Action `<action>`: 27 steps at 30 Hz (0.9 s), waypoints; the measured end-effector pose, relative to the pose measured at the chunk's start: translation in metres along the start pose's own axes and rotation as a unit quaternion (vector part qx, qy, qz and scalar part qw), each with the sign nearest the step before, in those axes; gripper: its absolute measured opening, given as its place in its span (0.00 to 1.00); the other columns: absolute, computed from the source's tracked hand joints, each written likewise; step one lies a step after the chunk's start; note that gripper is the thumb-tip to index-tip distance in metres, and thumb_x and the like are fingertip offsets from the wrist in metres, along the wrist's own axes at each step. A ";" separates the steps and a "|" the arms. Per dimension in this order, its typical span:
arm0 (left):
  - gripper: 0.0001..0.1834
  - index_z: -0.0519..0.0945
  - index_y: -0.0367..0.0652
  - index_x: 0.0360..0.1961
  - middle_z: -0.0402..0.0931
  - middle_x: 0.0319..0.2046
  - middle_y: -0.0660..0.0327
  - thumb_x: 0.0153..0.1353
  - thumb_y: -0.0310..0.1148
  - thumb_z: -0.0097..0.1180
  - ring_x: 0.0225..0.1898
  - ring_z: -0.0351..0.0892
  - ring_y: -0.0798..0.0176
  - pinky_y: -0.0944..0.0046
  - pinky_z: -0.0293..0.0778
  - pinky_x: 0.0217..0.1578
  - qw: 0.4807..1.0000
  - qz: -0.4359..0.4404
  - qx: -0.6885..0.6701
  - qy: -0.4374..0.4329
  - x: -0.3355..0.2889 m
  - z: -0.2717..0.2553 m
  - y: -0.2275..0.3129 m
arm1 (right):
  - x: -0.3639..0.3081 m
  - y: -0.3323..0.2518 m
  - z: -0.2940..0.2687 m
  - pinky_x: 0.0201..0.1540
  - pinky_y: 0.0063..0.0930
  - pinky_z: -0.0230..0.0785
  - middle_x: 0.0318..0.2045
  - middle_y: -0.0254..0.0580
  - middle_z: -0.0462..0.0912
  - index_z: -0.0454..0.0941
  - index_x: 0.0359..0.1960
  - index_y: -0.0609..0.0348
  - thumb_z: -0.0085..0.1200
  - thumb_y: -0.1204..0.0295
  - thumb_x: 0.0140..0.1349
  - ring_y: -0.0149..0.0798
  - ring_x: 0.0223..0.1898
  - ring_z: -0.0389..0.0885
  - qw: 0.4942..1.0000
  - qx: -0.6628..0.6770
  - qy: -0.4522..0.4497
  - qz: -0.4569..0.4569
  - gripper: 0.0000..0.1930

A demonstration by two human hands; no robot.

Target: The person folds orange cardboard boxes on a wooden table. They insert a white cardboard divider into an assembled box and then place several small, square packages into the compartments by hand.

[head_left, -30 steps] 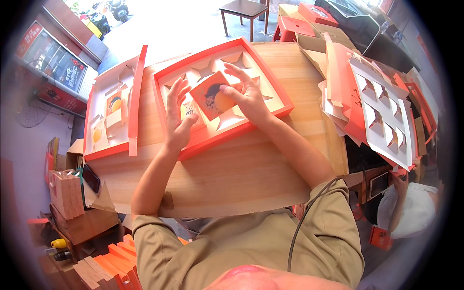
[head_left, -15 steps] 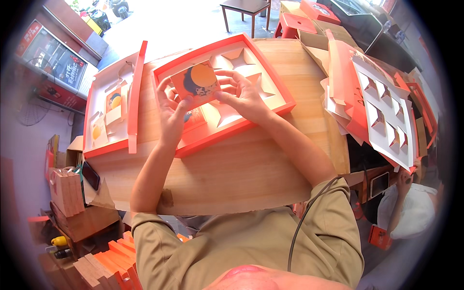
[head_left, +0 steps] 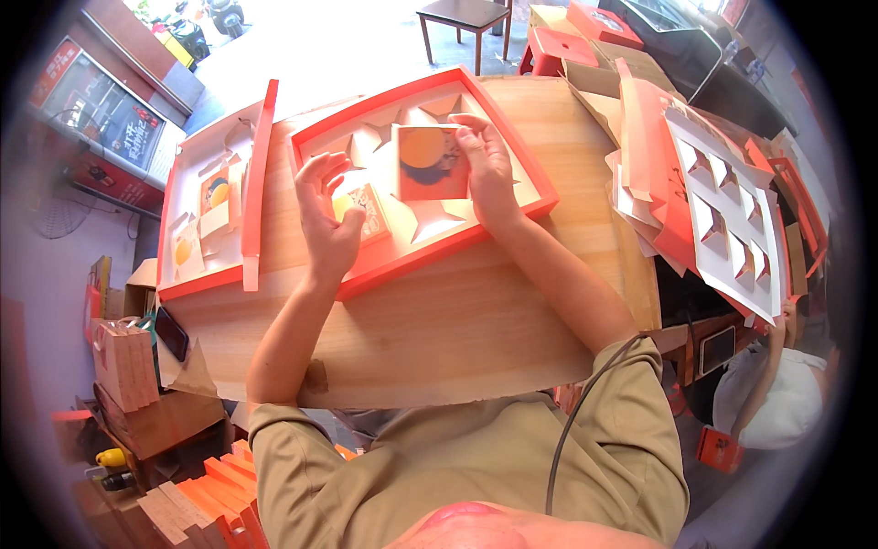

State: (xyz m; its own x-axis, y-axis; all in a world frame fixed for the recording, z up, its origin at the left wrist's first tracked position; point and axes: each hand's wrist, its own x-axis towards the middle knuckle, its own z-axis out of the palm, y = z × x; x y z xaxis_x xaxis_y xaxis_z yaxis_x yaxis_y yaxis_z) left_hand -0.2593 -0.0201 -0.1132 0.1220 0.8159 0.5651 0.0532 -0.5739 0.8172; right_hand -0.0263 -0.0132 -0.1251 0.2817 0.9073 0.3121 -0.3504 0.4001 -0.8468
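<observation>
My right hand (head_left: 492, 174) grips a small square box (head_left: 422, 165) by its right side, thumb on top. The box is orange with a yellow disc and a dark crescent printed on it. It is above a shallow red gift box (head_left: 393, 266) with a pale insert of star-shaped cutouts. My left hand (head_left: 329, 215) holds nothing, its fingers raised and apart over the gift box's left side. Next to its thumb, a second small box (head_left: 373, 220) sits in the insert's near left part, partly hidden by the hand.
Another red-walled gift box (head_left: 260, 183) with small cartons stands at the table's left. A phone (head_left: 172, 332) lies at the left edge. Stacked red boxes (head_left: 654, 174) and a white insert (head_left: 722, 206) crowd the right. A person in white (head_left: 777, 403) is at the lower right.
My left hand has let go of the small box, which both hands held. My right hand alone has carried it to the right, and the second small box shows more.
</observation>
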 end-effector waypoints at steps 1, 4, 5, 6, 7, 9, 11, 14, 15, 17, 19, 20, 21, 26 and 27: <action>0.43 0.63 0.42 0.69 0.70 0.62 0.51 0.46 0.14 0.51 0.66 0.71 0.52 0.48 0.65 0.69 1.000 0.010 0.000 0.007 0.000 0.000 0.001 | 0.004 0.000 -0.005 0.56 0.26 0.73 0.48 0.38 0.82 0.78 0.58 0.60 0.56 0.66 0.77 0.28 0.51 0.80 1.000 0.011 0.005 0.020 0.14; 0.43 0.63 0.41 0.69 0.70 0.61 0.50 0.45 0.14 0.51 0.66 0.71 0.52 0.48 0.65 0.69 0.999 0.041 -0.008 0.028 0.001 0.000 0.002 | 0.013 -0.008 -0.009 0.52 0.23 0.75 0.46 0.35 0.83 0.79 0.55 0.60 0.56 0.66 0.77 0.25 0.47 0.81 0.998 0.016 0.043 0.046 0.13; 0.43 0.63 0.41 0.69 0.70 0.61 0.50 0.45 0.15 0.51 0.65 0.72 0.52 0.48 0.65 0.69 0.998 0.053 -0.013 0.034 0.002 0.000 0.001 | 0.018 -0.014 -0.011 0.51 0.23 0.76 0.45 0.35 0.83 0.79 0.55 0.60 0.55 0.66 0.77 0.25 0.47 0.81 0.998 0.018 0.047 0.033 0.13; 0.43 0.63 0.40 0.68 0.70 0.60 0.50 0.45 0.15 0.51 0.65 0.72 0.52 0.48 0.65 0.69 0.997 0.063 -0.018 0.042 0.001 0.000 0.000 | 0.023 -0.020 -0.014 0.51 0.23 0.76 0.44 0.35 0.84 0.79 0.55 0.60 0.55 0.66 0.77 0.25 0.46 0.81 0.998 0.019 0.051 0.022 0.13; 0.43 0.63 0.40 0.68 0.70 0.60 0.50 0.45 0.15 0.50 0.65 0.72 0.52 0.48 0.65 0.69 0.998 0.055 -0.015 0.040 0.001 0.000 0.001 | 0.026 -0.027 -0.016 0.50 0.23 0.77 0.44 0.35 0.84 0.79 0.55 0.61 0.55 0.66 0.78 0.25 0.45 0.82 0.998 0.020 0.054 0.011 0.13; 0.43 0.63 0.40 0.68 0.70 0.60 0.50 0.45 0.15 0.50 0.64 0.72 0.52 0.48 0.65 0.69 0.998 0.041 -0.008 0.036 0.000 0.002 0.002 | 0.028 -0.039 -0.015 0.48 0.23 0.77 0.42 0.35 0.84 0.80 0.54 0.61 0.55 0.66 0.78 0.25 0.43 0.82 0.999 0.019 0.050 0.000 0.13; 0.42 0.64 0.40 0.68 0.70 0.60 0.51 0.45 0.15 0.50 0.64 0.72 0.52 0.48 0.64 0.69 0.999 0.036 -0.007 0.030 0.000 0.002 0.002 | 0.029 -0.044 -0.019 0.47 0.23 0.78 0.42 0.35 0.84 0.80 0.53 0.61 0.54 0.66 0.78 0.24 0.43 0.82 0.999 -0.009 0.030 0.007 0.12; 0.41 0.64 0.40 0.68 0.71 0.60 0.52 0.46 0.16 0.49 0.64 0.71 0.53 0.48 0.64 0.69 0.999 0.030 -0.003 0.023 0.000 0.002 0.001 | 0.033 -0.029 -0.027 0.45 0.23 0.78 0.41 0.35 0.84 0.80 0.52 0.61 0.54 0.65 0.78 0.24 0.42 0.81 0.999 -0.051 -0.007 0.010 0.12; 0.40 0.65 0.40 0.67 0.71 0.60 0.52 0.47 0.16 0.49 0.64 0.71 0.53 0.49 0.64 0.69 0.999 0.028 -0.001 0.021 0.000 0.002 0.000 | 0.033 -0.027 -0.028 0.44 0.23 0.78 0.41 0.35 0.84 0.80 0.52 0.61 0.54 0.65 0.78 0.24 0.42 0.81 0.998 -0.054 -0.005 0.010 0.12; 0.39 0.66 0.39 0.66 0.71 0.60 0.53 0.47 0.16 0.49 0.64 0.71 0.54 0.49 0.64 0.69 0.999 0.031 0.012 0.021 0.000 0.001 0.000 | 0.033 -0.024 -0.027 0.43 0.23 0.78 0.41 0.34 0.84 0.81 0.53 0.61 0.54 0.65 0.78 0.24 0.42 0.81 0.998 -0.060 -0.002 0.009 0.13; 0.37 0.68 0.40 0.65 0.71 0.60 0.54 0.48 0.16 0.49 0.64 0.72 0.55 0.49 0.65 0.68 0.999 0.026 0.029 0.017 -0.001 0.000 0.001 | 0.035 -0.025 -0.028 0.43 0.23 0.78 0.40 0.34 0.84 0.81 0.53 0.61 0.55 0.65 0.77 0.25 0.41 0.81 0.999 -0.039 0.014 0.015 0.13; 0.36 0.69 0.40 0.64 0.72 0.60 0.54 0.49 0.17 0.50 0.64 0.73 0.55 0.49 0.66 0.68 0.999 0.017 0.036 0.010 0.000 0.000 0.001 | 0.036 -0.026 -0.030 0.43 0.24 0.77 0.40 0.34 0.84 0.81 0.53 0.61 0.55 0.65 0.77 0.25 0.41 0.81 0.999 -0.031 0.024 0.018 0.13; 0.35 0.71 0.40 0.64 0.72 0.60 0.55 0.49 0.17 0.50 0.65 0.73 0.56 0.49 0.67 0.67 0.999 0.008 0.042 0.004 0.001 0.001 0.002 | 0.037 -0.021 -0.032 0.43 0.24 0.78 0.40 0.35 0.84 0.81 0.54 0.60 0.56 0.65 0.77 0.25 0.40 0.81 0.999 -0.031 0.028 0.022 0.13; 0.36 0.71 0.43 0.67 0.75 0.61 0.50 0.53 0.25 0.59 0.65 0.75 0.49 0.48 0.72 0.64 0.948 -0.017 0.228 -0.220 0.029 -0.029 0.046 | 0.033 -0.013 -0.036 0.44 0.27 0.80 0.42 0.40 0.86 0.80 0.55 0.60 0.58 0.62 0.76 0.28 0.41 0.84 0.986 -0.164 -0.014 0.039 0.15; 0.37 0.71 0.44 0.68 0.75 0.62 0.48 0.54 0.27 0.62 0.65 0.74 0.47 0.48 0.73 0.64 0.920 -0.006 0.286 -0.269 0.034 -0.040 0.057 | 0.031 -0.013 -0.034 0.44 0.27 0.80 0.42 0.42 0.86 0.80 0.55 0.60 0.58 0.62 0.75 0.29 0.42 0.84 0.983 -0.176 -0.033 0.051 0.16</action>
State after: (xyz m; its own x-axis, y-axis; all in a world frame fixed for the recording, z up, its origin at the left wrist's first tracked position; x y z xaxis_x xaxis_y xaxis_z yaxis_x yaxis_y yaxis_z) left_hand -0.2915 -0.0223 -0.0434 0.5827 0.7581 0.2929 0.5511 -0.6335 0.5431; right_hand 0.0173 0.0047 -0.1188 0.1979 0.9517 0.2348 -0.0403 0.2473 -0.9681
